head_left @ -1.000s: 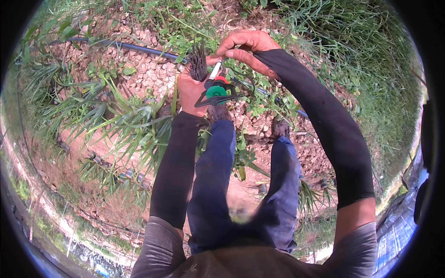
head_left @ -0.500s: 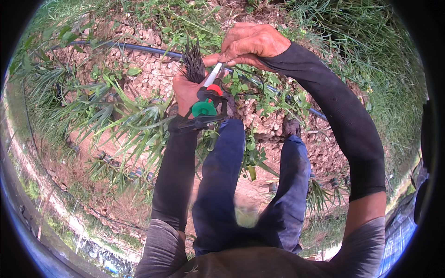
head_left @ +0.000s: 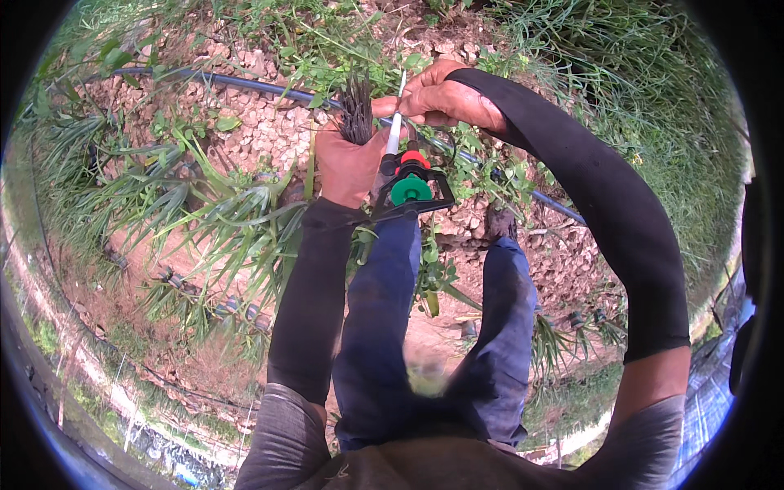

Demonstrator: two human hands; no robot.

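Note:
My left hand is closed round a bundle of thin dark strips, whose ends fan out above the fingers. Against that same hand sits a sprinkler head with a black frame, a red collar and a green disc. A slim white tapered tube rises from beside the sprinkler. My right hand pinches the tube's upper part, and a thin pale tip sticks out past the fingers. The left fingertips reach close to the right ones. How the left hand grips the sprinkler is partly hidden.
A dark blue hose runs across the stony soil behind my hands. Long-leaved plants grow at the left, and dense grassy plants at the upper right. My legs stand below the hands.
The sprinkler and left hand have shifted right and slightly down. The tube has turned more upright, and its thin tip now shows above my right fingers, which have moved slightly down.

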